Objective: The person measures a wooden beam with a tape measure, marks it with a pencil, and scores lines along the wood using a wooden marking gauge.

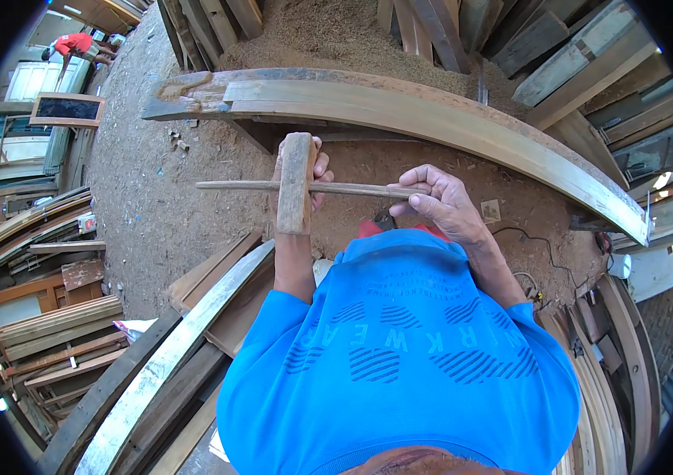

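As fingers [420, 207] pinch: rough wooden gauge [295, 186].

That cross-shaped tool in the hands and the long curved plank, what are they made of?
The cross-shaped tool looks like bare, worn wood: dull brown, grain lines, no paint. The left hand holds its block, the right hand its thin stick. The curved plank seems raw, unpainted timber, pale and rough.

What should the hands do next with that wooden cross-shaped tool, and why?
Probably slide the wooden block a little along the thin rod. The left hand grips the block, the right hand pinches the rod's other end, and the tool is held in the air, not touching the long curved plank ahead, so setting it likely comes first.
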Tool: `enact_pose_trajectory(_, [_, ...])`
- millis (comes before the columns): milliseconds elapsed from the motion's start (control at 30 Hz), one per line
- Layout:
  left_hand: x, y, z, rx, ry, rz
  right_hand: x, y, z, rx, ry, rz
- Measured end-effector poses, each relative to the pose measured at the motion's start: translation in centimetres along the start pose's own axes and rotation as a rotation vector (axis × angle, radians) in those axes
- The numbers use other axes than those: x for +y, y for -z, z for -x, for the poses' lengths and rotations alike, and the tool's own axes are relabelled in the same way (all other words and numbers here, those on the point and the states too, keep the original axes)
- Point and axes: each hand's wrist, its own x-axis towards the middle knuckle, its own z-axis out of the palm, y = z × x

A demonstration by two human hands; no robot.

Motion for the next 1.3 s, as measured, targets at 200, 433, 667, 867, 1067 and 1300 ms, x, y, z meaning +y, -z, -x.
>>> enact_pose_trajectory(200, [0.7,0.0,0.0,-0.142,0.115,-0.023,0.1,0.0,-0.1,0.004,-0.013,0.039])
enact_pose_trajectory(433, [-0.4,-3.6,0.3,0.114,-0.108,-0.209,0.6,0.4,-0.3,-0.017,-0.019,0.033])
enact_pose_trajectory(667, [0.0,-4.4,0.9,0.295,-0.089,-0.512,2.0,1.2,-0.2,0.0,-0.093,0.087])
enact_pose_trajectory(867, [-0.6,-2.9,0.8,0.289,-0.071,-0.531,3.3,2.1,-0.2,0.031,-0.121,0.1])
enact_pose_trajectory(1067, [-0.4,-2.9,1.0,0.321,-0.064,-0.523,3.2,1.1,-0.2,0.051,-0.086,0.109])
enact_pose_trajectory(1300, [-0.7,-1.6,0.7,0.343,-0.092,-0.467,2.7,1.4,-0.1,0.147,-0.046,0.117])
